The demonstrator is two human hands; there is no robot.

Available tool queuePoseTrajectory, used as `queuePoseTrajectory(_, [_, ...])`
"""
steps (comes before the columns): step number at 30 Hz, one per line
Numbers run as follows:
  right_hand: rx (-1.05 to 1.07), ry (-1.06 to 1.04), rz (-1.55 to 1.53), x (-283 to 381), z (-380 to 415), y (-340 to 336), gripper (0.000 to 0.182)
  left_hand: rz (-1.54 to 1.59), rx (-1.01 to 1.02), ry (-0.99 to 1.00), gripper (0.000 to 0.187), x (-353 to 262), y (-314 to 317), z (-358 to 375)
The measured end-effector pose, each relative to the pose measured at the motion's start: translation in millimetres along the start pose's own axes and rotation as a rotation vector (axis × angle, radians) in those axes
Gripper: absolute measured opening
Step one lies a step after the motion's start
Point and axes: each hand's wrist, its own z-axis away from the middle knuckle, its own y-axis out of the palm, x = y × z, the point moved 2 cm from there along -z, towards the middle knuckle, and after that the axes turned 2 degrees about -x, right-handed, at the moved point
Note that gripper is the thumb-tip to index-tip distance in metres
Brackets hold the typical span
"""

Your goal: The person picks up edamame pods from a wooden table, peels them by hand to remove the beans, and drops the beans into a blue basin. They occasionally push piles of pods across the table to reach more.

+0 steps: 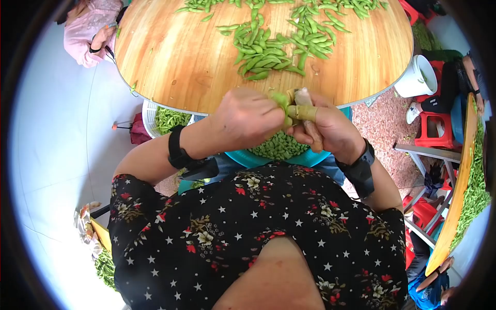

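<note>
My left hand (248, 114) is closed, its fingertips pinching a green soybean pod (279, 100) over the table's near edge. Against it presses my right hand (330, 126), with its taped thumb and a wrapped finger bent around the same pod. Part of the pod is hidden by the fingers. Directly below both hands, a teal basin (243, 160) holds shelled green beans (280, 146). A pile of whole soybean pods (263, 54) lies on the round wooden table (181, 57) just beyond my hands.
A white basket (149, 118) of pods stands under the table edge on the left. At the right are a white bucket (411, 82), red stools (434, 129) and another table (449, 227) bearing pods. Other people sit nearby, including one in a pink top (88, 33).
</note>
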Motion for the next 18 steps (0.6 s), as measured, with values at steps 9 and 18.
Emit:
queuePoseTrajectory(9, [0.004, -0.036, 0.053, -3.1, 4.9, 4.5, 0.017, 0.114, 0.168, -0.236, 0.016, 1.8, -5.4, 12.2])
queuePoseTrajectory(18, [-0.307, -0.45, 0.766, 10.9, 8.0, 8.3, 0.013, 0.427, -0.088, -0.667, 0.02, -1.7, 15.1, 15.5])
